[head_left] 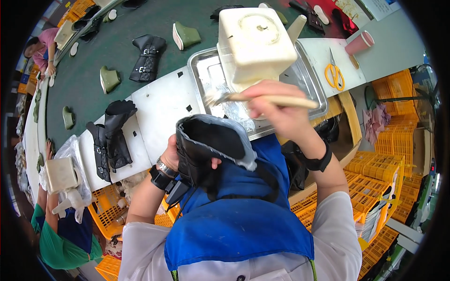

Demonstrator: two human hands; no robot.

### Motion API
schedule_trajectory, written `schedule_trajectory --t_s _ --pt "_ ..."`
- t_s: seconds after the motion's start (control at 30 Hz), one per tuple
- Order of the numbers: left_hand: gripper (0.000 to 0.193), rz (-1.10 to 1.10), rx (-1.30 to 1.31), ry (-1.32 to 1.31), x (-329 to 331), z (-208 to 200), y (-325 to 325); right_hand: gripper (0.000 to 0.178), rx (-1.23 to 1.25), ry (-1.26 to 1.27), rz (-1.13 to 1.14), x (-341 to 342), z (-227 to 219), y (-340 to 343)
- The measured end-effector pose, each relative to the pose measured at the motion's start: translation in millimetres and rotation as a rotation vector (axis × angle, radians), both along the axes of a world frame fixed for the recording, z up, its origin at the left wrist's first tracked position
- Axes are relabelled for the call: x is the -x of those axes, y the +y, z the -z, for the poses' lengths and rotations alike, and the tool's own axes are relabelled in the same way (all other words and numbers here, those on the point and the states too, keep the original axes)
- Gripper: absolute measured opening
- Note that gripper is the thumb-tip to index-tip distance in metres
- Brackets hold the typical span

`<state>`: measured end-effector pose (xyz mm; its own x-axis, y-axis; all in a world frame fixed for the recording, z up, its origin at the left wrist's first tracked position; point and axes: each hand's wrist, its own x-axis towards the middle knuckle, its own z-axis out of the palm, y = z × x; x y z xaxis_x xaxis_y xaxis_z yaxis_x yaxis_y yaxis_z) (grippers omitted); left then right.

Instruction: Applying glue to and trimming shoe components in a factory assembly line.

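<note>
Left fingers (216, 163): curled around black boot (194, 161), gripping both sides of shaft below the opening.
Right fingers (257, 89): closed on brush (300, 100) handle, apart from boot.
Boot: held at near edge of bench (161, 107), pale rim facing up.
Bristles: above left part of metal tray (202, 70), near boot rim.

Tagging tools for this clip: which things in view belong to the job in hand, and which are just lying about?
In the job:
brush, in the right grip
held black boot, in the left grip
probably the metal tray and the white container on it

Apparently just lying about:
orange-handled scissors
pink cup
green boots on the belt
</note>
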<state>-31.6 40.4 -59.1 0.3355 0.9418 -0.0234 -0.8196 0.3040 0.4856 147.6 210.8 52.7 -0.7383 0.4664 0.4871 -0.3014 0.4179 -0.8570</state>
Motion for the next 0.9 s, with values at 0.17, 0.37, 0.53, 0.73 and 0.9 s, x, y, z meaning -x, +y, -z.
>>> schedule_trajectory --t_s 0.17,0.37,0.53,0.73,0.9 --pt "0.098 -0.319 0.073 -0.32 11 -7 0 0.02 0.437 0.118 0.423 -35 10 7" --pt "0.087 -0.557 0.039 -0.496 25 -17 9 0.021 0.532 0.18 0.587 -51 26 -3" --pt "0.083 -0.621 0.038 -0.583 30 -24 4 0.021 0.534 0.143 0.597 -52 24 -9" --pt "0.081 -0.681 0.092 -0.554 32 -35 -1 0.021 0.478 0.114 0.61 -54 19 -4" --pt "0.076 -0.835 0.007 -0.119 50 -67 -13 0.021 0.469 0.127 0.663 -58 14 5"
